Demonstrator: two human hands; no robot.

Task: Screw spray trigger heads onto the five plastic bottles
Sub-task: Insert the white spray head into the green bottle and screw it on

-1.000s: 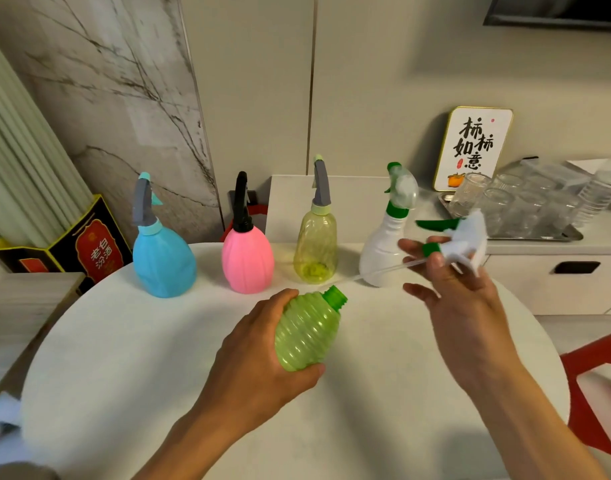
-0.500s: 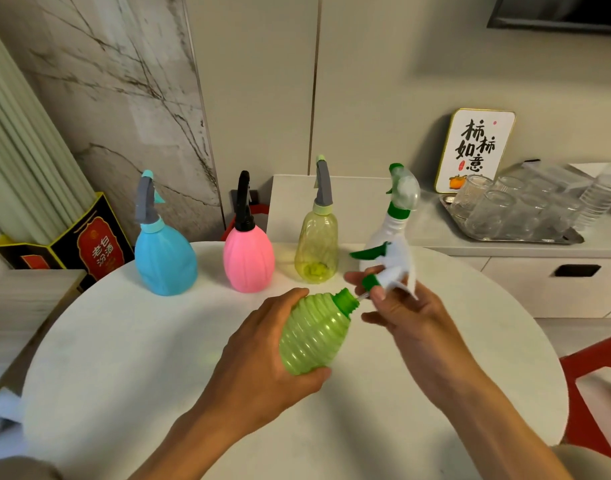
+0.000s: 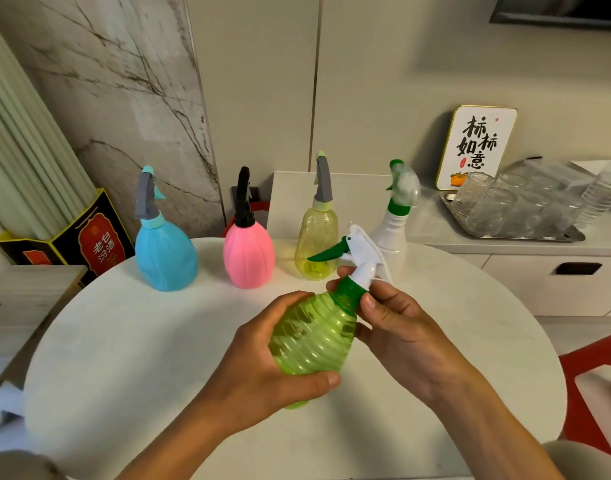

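Over the round table (image 3: 124, 358), mid-air, the left hand (image 3: 262, 368) is gripping the green bottle (image 3: 314, 337) round its body, tilted w/ neck pointing up-right. A sec ago the trigger head (image 3: 356, 258) was held well apart at the right; now it's sitting on the neck, right hand (image 3: 397, 327) pinching its green collar (image 3: 349, 289) btwn thumb and fingers. So threading is prob. starting, not yet tight. Blue (image 3: 165, 258), pink (image 3: 248, 258), yellow (image 3: 316, 247) and white (image 3: 389, 244) bottles are standing behind w/ heads on; this looks like the last one.
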